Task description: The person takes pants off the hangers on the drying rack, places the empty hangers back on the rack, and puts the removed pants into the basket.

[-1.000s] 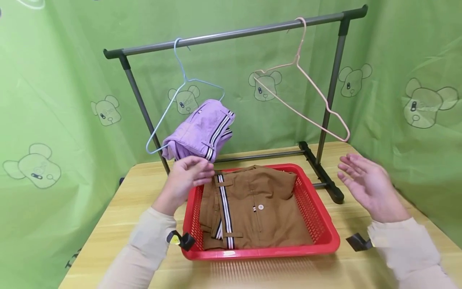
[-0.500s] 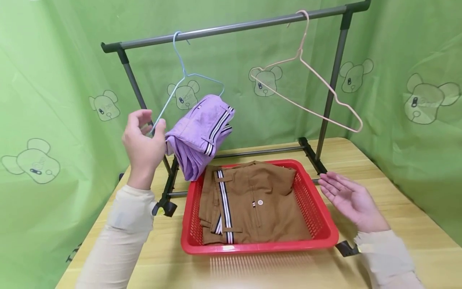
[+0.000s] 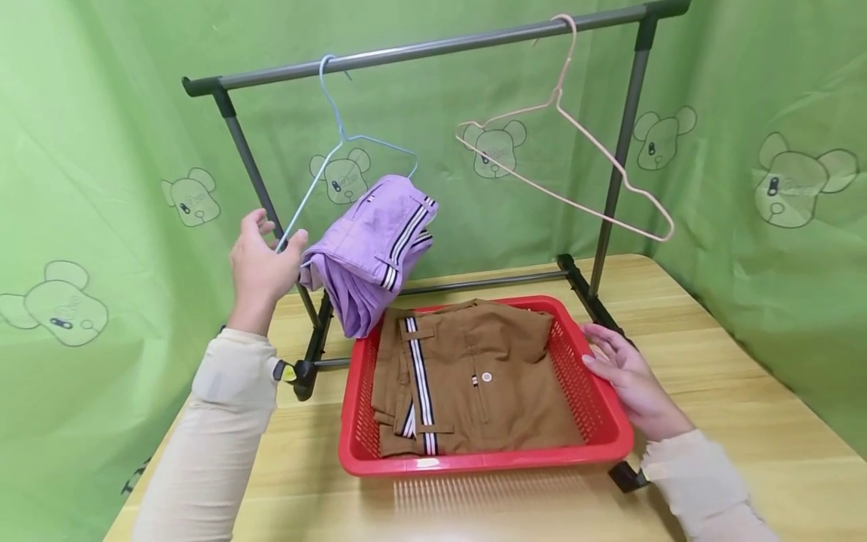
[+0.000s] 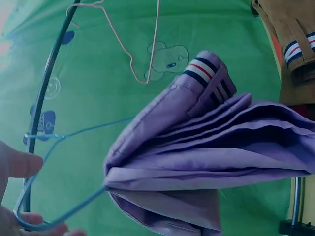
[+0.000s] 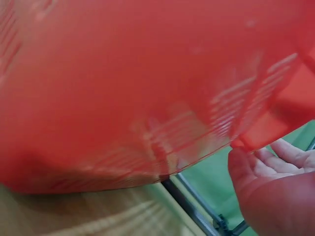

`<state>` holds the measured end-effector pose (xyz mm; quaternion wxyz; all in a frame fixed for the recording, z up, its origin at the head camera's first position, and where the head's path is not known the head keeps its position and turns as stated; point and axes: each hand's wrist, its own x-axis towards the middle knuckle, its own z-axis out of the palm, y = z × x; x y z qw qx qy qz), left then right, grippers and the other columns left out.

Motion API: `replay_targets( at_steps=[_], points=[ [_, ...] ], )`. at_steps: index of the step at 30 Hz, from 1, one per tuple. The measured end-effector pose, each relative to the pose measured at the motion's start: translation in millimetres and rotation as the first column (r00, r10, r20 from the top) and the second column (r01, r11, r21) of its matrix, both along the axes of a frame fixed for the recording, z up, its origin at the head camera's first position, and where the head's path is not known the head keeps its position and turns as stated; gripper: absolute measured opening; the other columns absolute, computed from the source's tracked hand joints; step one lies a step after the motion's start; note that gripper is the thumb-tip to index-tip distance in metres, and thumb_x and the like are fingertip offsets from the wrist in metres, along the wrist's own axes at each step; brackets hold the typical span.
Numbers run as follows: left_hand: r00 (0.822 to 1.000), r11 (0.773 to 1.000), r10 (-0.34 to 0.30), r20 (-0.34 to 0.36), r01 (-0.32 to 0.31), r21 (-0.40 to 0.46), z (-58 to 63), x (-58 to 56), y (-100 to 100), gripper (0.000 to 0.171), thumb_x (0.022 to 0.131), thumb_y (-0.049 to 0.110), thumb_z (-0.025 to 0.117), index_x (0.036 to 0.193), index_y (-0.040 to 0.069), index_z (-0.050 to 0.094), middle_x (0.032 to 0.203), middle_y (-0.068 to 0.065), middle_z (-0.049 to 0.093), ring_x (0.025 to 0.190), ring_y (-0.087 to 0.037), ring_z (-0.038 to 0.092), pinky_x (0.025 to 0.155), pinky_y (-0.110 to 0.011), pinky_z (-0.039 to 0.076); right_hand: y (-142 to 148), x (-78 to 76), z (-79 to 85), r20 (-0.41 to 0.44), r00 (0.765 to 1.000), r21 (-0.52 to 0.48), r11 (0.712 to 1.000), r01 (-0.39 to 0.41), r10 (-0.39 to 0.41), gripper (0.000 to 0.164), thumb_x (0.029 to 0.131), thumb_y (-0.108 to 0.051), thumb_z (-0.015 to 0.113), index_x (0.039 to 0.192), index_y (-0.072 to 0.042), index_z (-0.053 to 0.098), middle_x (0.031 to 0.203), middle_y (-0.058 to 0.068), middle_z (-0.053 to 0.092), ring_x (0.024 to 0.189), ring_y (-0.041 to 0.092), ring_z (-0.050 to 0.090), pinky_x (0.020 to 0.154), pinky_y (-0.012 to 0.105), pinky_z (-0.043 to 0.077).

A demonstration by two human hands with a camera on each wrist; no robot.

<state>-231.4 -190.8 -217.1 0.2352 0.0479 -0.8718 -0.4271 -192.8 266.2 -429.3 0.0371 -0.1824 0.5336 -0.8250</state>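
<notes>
Purple trousers, folded over with a striped waistband, hang on the blue clothes hanger. My left hand holds the hanger's left end, the wire corner lying between thumb and fingers. In the left wrist view, the fingertips reach past that blue wire, thumb opposite. A red plastic basket holds folded brown trousers with a white button. My right hand is at the basket's right rim, thumb and fingertips touching its outer edge, fingers extended. The right wrist view shows the basket wall from close by.
A grey clothes rack stands on the wooden table, its black feet behind the basket. A pink clothes hanger hangs bare on the right of the rail. Green fabric printed with bears surrounds the table.
My left hand has gone up and left from over the basket's edge to the blue hanger's end. My right hand has come left and down to the basket rim. The purple trousers' lower folds hang lower.
</notes>
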Motion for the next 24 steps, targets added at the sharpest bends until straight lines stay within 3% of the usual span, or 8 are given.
replay_targets(
  at_steps=[9,14,19,24],
  points=[
    [0.999,0.997,-0.052,0.010,0.052,0.056,-9.3,-10.1,-3.4,0.043,0.097,0.023,0.058,0.135,0.004,0.050,0.122,-0.017,0.061,0.105,-0.030,0.059,0.088,-0.041,0.048,-3.1,-0.4,-2.6,0.071,0.998,-0.019,1.000,0.001,0.000,0.045,0.101,0.000,0.044,0.143,-0.011,0.034,0.129,-0.004,0.060,0.107,0.016,0.063,0.084,0.034,0.055],
    [0.998,0.994,-0.063,-0.004,0.063,0.084,-4.1,-9.7,-2.3,0.038,0.097,0.025,0.058,0.128,0.003,0.056,0.113,-0.017,0.064,0.092,-0.027,0.066,0.075,-0.031,0.051,-4.5,-0.6,-2.0,0.077,0.997,0.005,1.000,0.009,-0.010,0.045,0.101,-0.001,0.045,0.143,-0.012,0.033,0.129,-0.004,0.061,0.105,0.016,0.064,0.083,0.034,0.055],
    [0.995,0.986,-0.094,-0.028,0.097,0.137,2.0,-6.6,1.5,0.032,0.098,0.025,0.058,0.118,0.000,0.063,0.099,-0.014,0.067,0.073,-0.016,0.065,0.065,-0.024,0.053,-3.3,0.4,-2.2,0.088,0.996,0.020,1.000,0.015,-0.017,0.044,0.101,-0.002,0.046,0.142,-0.015,0.036,0.128,-0.005,0.061,0.105,0.015,0.063,0.083,0.034,0.056],
    [0.986,0.954,-0.160,-0.037,0.164,0.249,5.0,-5.6,3.2,0.026,0.099,0.019,0.057,0.109,-0.003,0.064,0.079,-0.006,0.063,0.054,-0.008,0.053,0.049,-0.019,0.048,-2.2,0.1,-4.5,0.085,0.996,0.011,1.000,0.011,-0.012,0.044,0.101,-0.002,0.046,0.142,-0.015,0.035,0.129,-0.005,0.060,0.106,0.016,0.063,0.084,0.035,0.055]
  ],
)
